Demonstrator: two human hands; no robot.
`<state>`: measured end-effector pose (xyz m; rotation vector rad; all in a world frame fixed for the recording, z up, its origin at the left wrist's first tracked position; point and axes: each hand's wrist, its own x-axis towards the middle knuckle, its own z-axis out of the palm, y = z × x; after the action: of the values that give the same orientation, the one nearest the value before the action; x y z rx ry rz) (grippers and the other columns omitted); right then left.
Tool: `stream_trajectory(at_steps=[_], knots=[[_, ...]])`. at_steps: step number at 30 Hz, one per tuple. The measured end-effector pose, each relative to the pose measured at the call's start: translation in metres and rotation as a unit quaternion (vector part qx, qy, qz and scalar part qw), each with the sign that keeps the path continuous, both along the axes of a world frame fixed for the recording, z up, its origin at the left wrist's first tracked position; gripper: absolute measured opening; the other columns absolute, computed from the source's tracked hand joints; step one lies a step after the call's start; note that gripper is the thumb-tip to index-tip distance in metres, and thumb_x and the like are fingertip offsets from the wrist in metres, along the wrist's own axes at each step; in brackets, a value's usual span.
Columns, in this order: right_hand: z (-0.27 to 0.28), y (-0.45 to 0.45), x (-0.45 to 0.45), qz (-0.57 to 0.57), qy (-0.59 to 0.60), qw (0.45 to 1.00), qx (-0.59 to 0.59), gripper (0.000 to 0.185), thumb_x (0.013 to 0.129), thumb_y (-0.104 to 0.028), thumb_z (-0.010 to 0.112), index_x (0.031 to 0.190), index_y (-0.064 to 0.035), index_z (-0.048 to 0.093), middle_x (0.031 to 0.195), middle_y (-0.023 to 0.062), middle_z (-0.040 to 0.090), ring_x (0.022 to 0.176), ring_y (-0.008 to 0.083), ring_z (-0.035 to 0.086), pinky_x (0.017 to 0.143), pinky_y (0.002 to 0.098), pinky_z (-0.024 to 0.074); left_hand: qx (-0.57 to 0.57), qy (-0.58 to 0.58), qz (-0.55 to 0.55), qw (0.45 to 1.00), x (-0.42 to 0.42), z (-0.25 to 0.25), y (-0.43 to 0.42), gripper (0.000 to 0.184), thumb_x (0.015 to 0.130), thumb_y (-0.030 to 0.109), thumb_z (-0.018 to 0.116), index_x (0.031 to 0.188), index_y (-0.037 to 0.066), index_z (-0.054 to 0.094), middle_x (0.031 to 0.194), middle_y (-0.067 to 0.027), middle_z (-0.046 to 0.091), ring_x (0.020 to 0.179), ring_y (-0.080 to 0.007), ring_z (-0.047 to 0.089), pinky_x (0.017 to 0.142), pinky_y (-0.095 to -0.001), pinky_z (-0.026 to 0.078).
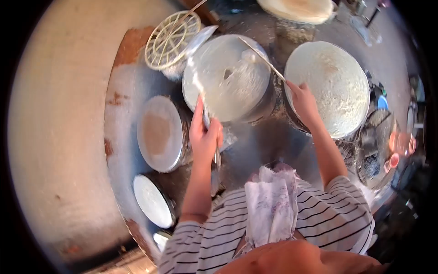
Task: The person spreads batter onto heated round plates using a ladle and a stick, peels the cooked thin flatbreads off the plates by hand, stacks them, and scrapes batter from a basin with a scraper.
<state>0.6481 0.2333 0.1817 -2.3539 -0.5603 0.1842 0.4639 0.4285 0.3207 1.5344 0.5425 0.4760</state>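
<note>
My left hand [205, 134] is closed round the handle of a long tool with a flat, pale, spatula-like head [200, 40]; white wet matter coats its shaft. Closed on a thin stick [263, 59], my right hand [302, 102] is over the left edge of the right-hand round pan. The stick's far end reaches over the middle round pan [228, 102], and the tool's head is at that pan's upper left rim. A whitish layer with a small dark spot [227, 74] covers the middle pan. In the right-hand pan [328, 91] lies a pale, bubbly layer.
A round lattice rack [159, 45] leans at the upper left. Two smaller round pans, one with a brownish patch [157, 132] and one pale [153, 201], stand on the left. Another pale round surface [299, 8] is at the top. A pink jug [401, 144] stands far right.
</note>
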Motion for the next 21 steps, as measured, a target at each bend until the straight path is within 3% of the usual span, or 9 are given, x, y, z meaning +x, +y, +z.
stream_trajectory(at_steps=[2, 5, 8, 10, 12, 15, 18, 20, 21], knots=[[-0.017, 0.014, -0.018, 0.055, -0.018, 0.998, -0.002, 0.029, 0.091, -0.017, 0.045, 0.118, -0.0153, 0.056, 0.094, 0.0175, 0.052, 0.077, 0.039, 0.061, 0.067, 0.0466, 0.05, -0.026, 0.021, -0.033, 0.999, 0.013, 0.003, 0.008, 0.067, 0.086, -0.002, 0.045, 0.147, 0.01, 0.022, 0.058, 0.0015, 0.04, 0.04, -0.0065, 0.034, 0.036, -0.0206, 0.031], [-0.003, 0.056, -0.031, 0.157, -0.076, 0.983, -0.06, 0.022, 0.091, -0.02, 0.045, 0.109, -0.0124, 0.056, 0.094, 0.0182, 0.052, 0.078, 0.0391, 0.062, 0.065, 0.0469, 0.0499, -0.151, -0.04, -0.032, 0.987, 0.043, 0.001, 0.006, 0.065, 0.086, -0.001, 0.045, 0.146, 0.011, 0.023, 0.06, 0.0019, 0.039, 0.041, -0.0062, 0.034, 0.036, -0.0201, 0.031], [0.005, 0.028, -0.01, -0.038, 0.005, 0.998, -0.051, 0.025, 0.091, -0.02, 0.045, 0.113, -0.0136, 0.055, 0.095, 0.018, 0.051, 0.075, 0.0383, 0.061, 0.062, 0.0465, 0.0498, -0.185, -0.053, -0.038, 0.981, 0.032, 0.014, 0.019, 0.063, 0.087, 0.0, 0.044, 0.146, 0.011, 0.024, 0.063, 0.0017, 0.04, 0.043, -0.0057, 0.035, 0.036, -0.0195, 0.032], [0.012, -0.019, -0.01, -0.011, -0.06, 0.994, -0.091, 0.027, 0.091, -0.021, 0.045, 0.116, -0.015, 0.055, 0.093, 0.0174, 0.051, 0.072, 0.0378, 0.06, 0.06, 0.0463, 0.0495, -0.172, -0.051, -0.011, 0.984, 0.021, 0.012, 0.027, 0.065, 0.087, 0.0, 0.045, 0.147, 0.013, 0.022, 0.062, -0.0001, 0.043, 0.042, -0.0076, 0.038, 0.037, -0.0212, 0.032], [-0.006, -0.011, -0.039, 0.035, -0.069, 0.99, -0.12, 0.029, 0.093, -0.02, 0.043, 0.12, -0.0162, 0.053, 0.091, 0.0158, 0.051, 0.07, 0.0376, 0.059, 0.058, 0.0461, 0.0494, -0.147, -0.034, -0.008, 0.989, 0.024, 0.012, 0.031, 0.065, 0.087, 0.0, 0.044, 0.147, 0.012, 0.021, 0.062, -0.0003, 0.043, 0.042, -0.0076, 0.038, 0.037, -0.0208, 0.031], [-0.018, 0.027, -0.057, 0.115, -0.105, 0.985, -0.069, 0.029, 0.093, -0.019, 0.044, 0.12, -0.0158, 0.054, 0.092, 0.015, 0.052, 0.071, 0.0378, 0.059, 0.059, 0.0459, 0.0494, -0.247, -0.083, -0.004, 0.965, 0.027, 0.008, 0.028, 0.065, 0.088, 0.0, 0.043, 0.147, 0.012, 0.02, 0.063, -0.0006, 0.042, 0.042, -0.0085, 0.038, 0.037, -0.021, 0.031], [0.022, 0.016, -0.023, -0.004, -0.069, 0.997, -0.025, 0.027, 0.092, -0.02, 0.047, 0.117, -0.0149, 0.056, 0.091, 0.0155, 0.051, 0.072, 0.0384, 0.059, 0.059, 0.046, 0.049, -0.363, -0.116, -0.019, 0.924, 0.005, 0.005, 0.044, 0.061, 0.09, 0.002, 0.043, 0.145, 0.017, 0.022, 0.065, 0.0001, 0.043, 0.041, -0.0098, 0.038, 0.036, -0.0223, 0.032], [0.001, -0.004, -0.013, 0.071, -0.116, 0.987, -0.082, 0.025, 0.092, -0.017, 0.045, 0.115, -0.0126, 0.056, 0.091, 0.0171, 0.051, 0.073, 0.0398, 0.057, 0.061, 0.0474, 0.0483, -0.416, -0.131, -0.01, 0.9, -0.013, 0.008, 0.048, 0.059, 0.091, 0.002, 0.042, 0.144, 0.019, 0.023, 0.065, 0.0004, 0.044, 0.041, -0.0105, 0.039, 0.036, -0.023, 0.033], [-0.007, -0.003, -0.022, 0.108, -0.131, 0.981, -0.09, 0.025, 0.092, -0.016, 0.045, 0.115, -0.0122, 0.056, 0.091, 0.0173, 0.051, 0.073, 0.0398, 0.057, 0.062, 0.0478, 0.0481, -0.425, -0.129, -0.005, 0.896, -0.018, 0.006, 0.048, 0.036, 0.094, 0.007, 0.042, 0.127, 0.02, 0.045, 0.064, 0.0012, 0.046, 0.041, -0.0094, 0.04, 0.038, -0.0227, 0.031]])
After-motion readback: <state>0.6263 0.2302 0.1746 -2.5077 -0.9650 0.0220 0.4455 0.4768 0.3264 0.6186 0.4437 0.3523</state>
